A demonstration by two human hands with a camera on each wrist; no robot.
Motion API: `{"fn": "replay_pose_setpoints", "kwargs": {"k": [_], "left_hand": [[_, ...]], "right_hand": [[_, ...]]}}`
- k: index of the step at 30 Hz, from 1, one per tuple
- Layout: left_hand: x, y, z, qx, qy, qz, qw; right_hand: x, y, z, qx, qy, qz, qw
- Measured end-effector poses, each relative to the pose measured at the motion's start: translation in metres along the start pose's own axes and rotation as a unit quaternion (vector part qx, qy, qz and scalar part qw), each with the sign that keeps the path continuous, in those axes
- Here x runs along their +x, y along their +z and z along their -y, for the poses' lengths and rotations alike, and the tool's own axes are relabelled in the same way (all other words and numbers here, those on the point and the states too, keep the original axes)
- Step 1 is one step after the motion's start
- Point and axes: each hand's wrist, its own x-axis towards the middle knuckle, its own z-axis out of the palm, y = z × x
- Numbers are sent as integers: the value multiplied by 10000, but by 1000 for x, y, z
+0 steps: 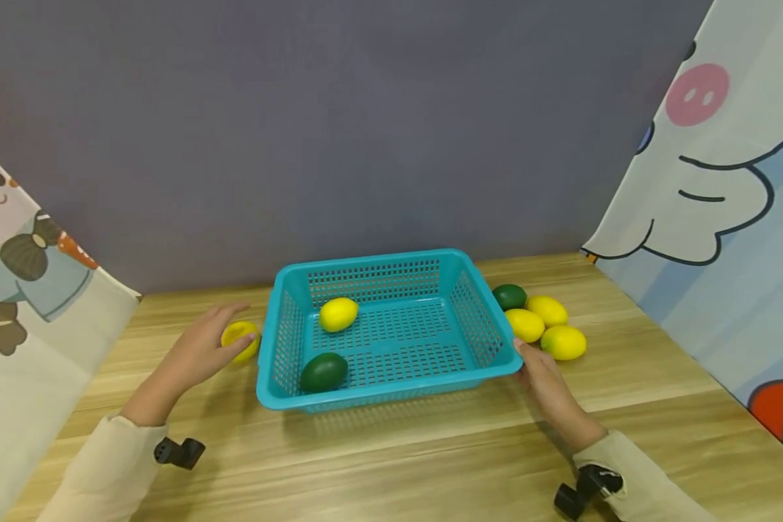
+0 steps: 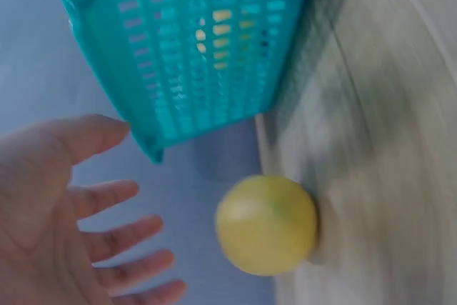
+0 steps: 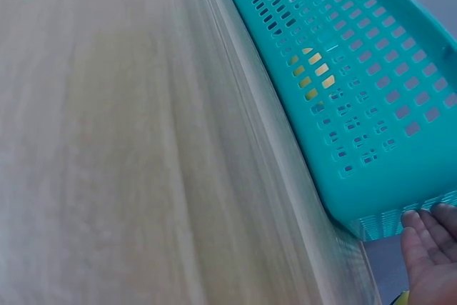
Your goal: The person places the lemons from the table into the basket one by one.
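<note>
A turquoise plastic basket [image 1: 385, 397] with slotted walls stands on the table, holding a lemon [image 1: 338, 315] at its back left and a dark green, avocado-like fruit [image 1: 324, 373] at its front left. At the basket's front right corner, my right hand [image 1: 549, 388] grips the rim, thumb on the edge; in the right wrist view its fingertips [image 3: 413, 221] touch the end wall. My left hand [image 1: 199, 348] is spread beside the basket's left end, fingers loose and holding nothing. Close by it on the table lies a rounded yellow fruit [image 2: 266, 225], apart from the fingers in the left wrist view.
Right of the basket, several lemons [image 1: 564, 342] lie grouped with another dark green fruit [image 1: 510, 297]. A grey wall [image 1: 391, 130] rises behind the wooden table [image 1: 378, 471]. Cloths printed with cartoons hang at the left and right.
</note>
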Motion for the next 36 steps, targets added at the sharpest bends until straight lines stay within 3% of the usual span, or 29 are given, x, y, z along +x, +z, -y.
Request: {"fn": "replay_pose_setpoints", "kwargs": {"k": [5,12,19,26,36], "left_hand": [[-2,10,19,-25,-244,213,9995],[-2,25,28,-108,-524,494,9973],[3,35,29,-51,-552,220,9982],[8,43,31,-33,-748,148,9971],[11,47,35,37,-822,-53,9966]], "right_hand": [[-2,2,0,21,26,-52,10000],[-3,2,-1,102,-14,-91,9999],[0,-1,0,76,-167,105,9998],[2,-2,-1,32,-156,116,9998],[4,-2,-2,189,-66,86,9998]]}}
